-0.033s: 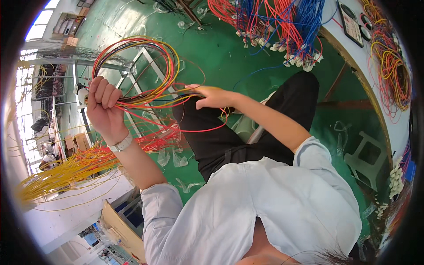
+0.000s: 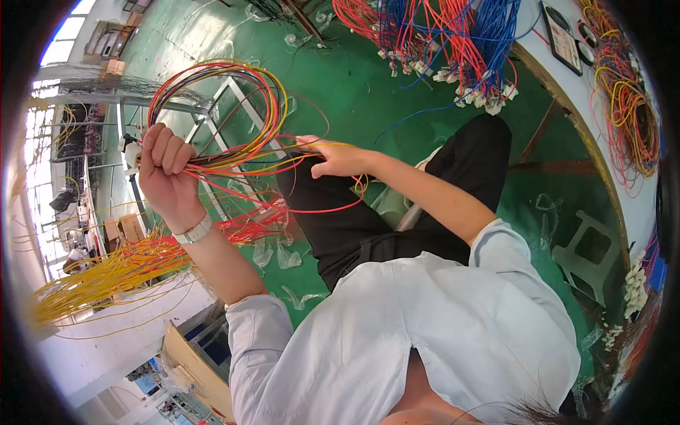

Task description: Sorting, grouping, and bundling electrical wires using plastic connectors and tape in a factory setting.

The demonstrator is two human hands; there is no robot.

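Observation:
My left hand (image 2: 168, 159), with a pale band on its wrist, is closed in a fist round a bundle of thin wires. The wires form a large upright coil (image 2: 269, 134) of red, yellow, dark and brown strands above the fist. From the fist, strands run right to my right hand (image 2: 336, 157), which holds them with the thumb standing apart from the fingers. A yellow strand crosses the back of its fingers. Loose wire ends curl below this hand, over my dark trousers; one red strand loops lower between the hands. My right fingertips are partly hidden by the wires.
Yellow and red wires (image 2: 134, 265) lie spread at the left over a white surface (image 2: 142, 319). Red and blue wire bundles with white connectors (image 2: 489, 95) hang at the table's (image 2: 602, 134) far edge. More coiled wires (image 2: 630, 120) lie on it. A grey-green stool (image 2: 588, 255) stands below.
My right hand has shifted very slightly along the strands. My left hand and the coil stay where they were.

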